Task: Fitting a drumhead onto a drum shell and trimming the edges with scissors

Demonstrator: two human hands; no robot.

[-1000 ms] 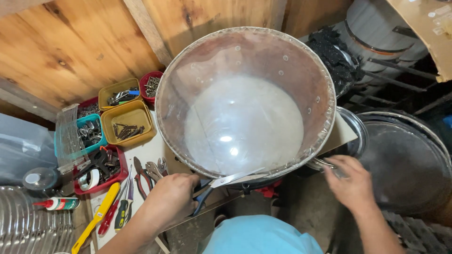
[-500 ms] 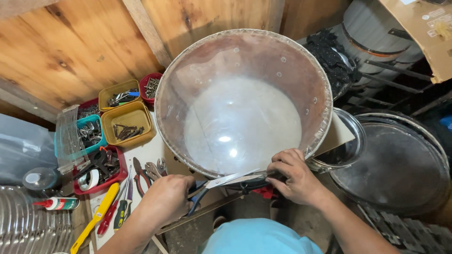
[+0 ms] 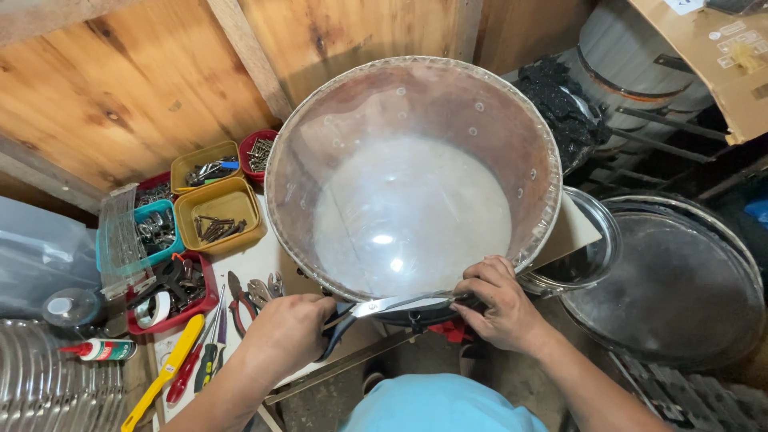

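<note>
Gripped in the left hand (image 3: 284,336): scissors (image 3: 384,308), handles enclosed, blades parted at the near rim of the drum shell (image 3: 416,104). Rim pinched shut by the right hand (image 3: 500,308), just beside the blade tips. Shell stood on the table (image 3: 260,268), clear film (image 3: 412,220) stretched over its mouth. Step judged: film being trimmed along the rim; continued cutting would call for blades kept tight to the edge. Left of shell: yellow trays (image 3: 220,216) of hardware, pliers (image 3: 240,292), yellow-handled tool (image 3: 164,372)
</note>
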